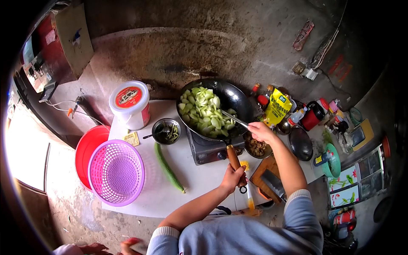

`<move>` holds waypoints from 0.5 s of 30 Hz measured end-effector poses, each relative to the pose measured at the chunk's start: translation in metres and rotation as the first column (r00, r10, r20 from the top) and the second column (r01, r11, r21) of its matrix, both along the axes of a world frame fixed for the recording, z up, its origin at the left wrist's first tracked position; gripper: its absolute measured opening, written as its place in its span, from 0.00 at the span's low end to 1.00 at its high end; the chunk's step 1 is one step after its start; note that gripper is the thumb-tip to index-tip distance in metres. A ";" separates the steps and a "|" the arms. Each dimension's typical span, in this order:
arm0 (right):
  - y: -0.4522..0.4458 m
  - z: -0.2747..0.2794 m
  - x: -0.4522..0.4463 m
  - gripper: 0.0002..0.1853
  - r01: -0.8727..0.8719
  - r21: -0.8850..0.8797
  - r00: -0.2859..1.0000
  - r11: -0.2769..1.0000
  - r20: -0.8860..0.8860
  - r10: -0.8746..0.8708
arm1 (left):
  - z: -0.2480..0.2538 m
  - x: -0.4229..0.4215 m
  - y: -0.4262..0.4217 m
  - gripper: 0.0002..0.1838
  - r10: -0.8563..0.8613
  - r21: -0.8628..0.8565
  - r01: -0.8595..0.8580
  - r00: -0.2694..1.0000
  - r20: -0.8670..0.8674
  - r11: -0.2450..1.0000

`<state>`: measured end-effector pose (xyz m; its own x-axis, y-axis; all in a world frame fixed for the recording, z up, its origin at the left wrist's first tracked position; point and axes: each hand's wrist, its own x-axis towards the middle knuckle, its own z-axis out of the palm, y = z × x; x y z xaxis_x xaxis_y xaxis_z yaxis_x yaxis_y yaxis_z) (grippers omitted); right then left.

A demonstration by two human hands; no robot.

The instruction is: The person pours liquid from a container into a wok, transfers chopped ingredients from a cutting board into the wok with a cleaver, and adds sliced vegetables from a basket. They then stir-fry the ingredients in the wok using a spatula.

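Observation:
A black wok [236,100] sits on a gas stove [206,149], its left half heaped with pale green vegetable slices [202,106]. My left hand [233,178] is wrapped round the wok's wooden handle [232,157]. Above and to the right, my right hand [261,131] grips a metal-handled cooking utensil [235,119]. Its far end reaches into the slices, and its head is hidden among them. Left of the stove stands a small metal pan [160,137] with chopped green pieces in it. A long green cucumber-like vegetable [166,166] lies below that pan.
A purple basket [141,170], a red basin [81,159] and a white bucket [142,117] stand at left. Right of the stove are a bowl of brown pieces [256,148], a cleaver [272,182], a yellow bag [277,106] and several bottles. Another person's hand [94,248] shows at bottom left.

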<state>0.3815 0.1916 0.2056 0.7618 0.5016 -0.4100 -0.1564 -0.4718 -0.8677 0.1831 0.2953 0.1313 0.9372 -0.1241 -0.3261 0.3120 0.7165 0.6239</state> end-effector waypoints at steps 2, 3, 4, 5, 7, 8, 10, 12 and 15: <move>-0.003 0.017 -0.013 0.10 -0.020 -0.105 0.987 0.994 0.154 0.036 | -0.001 0.001 -0.001 0.17 0.011 -0.003 -0.011 1.000 -0.002 1.000; -0.008 0.016 -0.011 0.10 -0.067 -0.161 0.948 0.985 0.299 0.113 | -0.001 0.001 -0.001 0.17 0.015 -0.002 -0.015 1.000 -0.006 1.000; -0.014 0.014 -0.010 0.11 -0.103 -0.223 0.881 0.969 0.432 0.193 | -0.001 0.001 -0.001 0.17 0.018 -0.001 -0.018 1.000 -0.008 1.000; -0.015 0.017 -0.014 0.11 -0.101 -0.224 0.882 0.969 0.431 0.192 | -0.001 0.001 -0.001 0.17 0.025 -0.001 -0.025 1.000 -0.018 1.000; -0.018 0.035 -0.032 0.12 -0.036 -0.350 0.557 0.936 0.770 0.310 | -0.001 0.001 -0.001 0.17 0.015 -0.015 -0.015 1.000 -0.020 1.000; -0.016 0.051 -0.043 0.12 -0.032 -0.353 0.561 0.935 0.768 0.309 | -0.002 0.001 -0.001 0.17 0.009 -0.025 -0.010 1.000 -0.019 1.000; -0.008 0.086 -0.066 0.13 0.074 -0.622 0.440 0.780 0.722 0.534 | -0.003 0.001 -0.001 0.17 0.003 -0.033 -0.004 1.000 -0.030 0.999; -0.013 0.100 -0.077 0.14 0.122 -0.633 0.304 0.764 0.757 0.579 | 0.000 0.000 0.000 0.17 0.004 -0.031 -0.005 1.000 -0.028 1.000; -0.017 0.134 -0.093 0.11 0.138 -0.694 0.311 0.706 0.707 0.635 | -0.001 0.001 0.000 0.18 -0.009 -0.026 0.008 1.000 -0.026 1.000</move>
<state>0.2884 0.1742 0.3393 0.6915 0.7093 0.1366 0.7022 -0.7045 0.1028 0.1840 0.2951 0.1302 0.9274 -0.1405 -0.3468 0.3338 0.7296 0.5969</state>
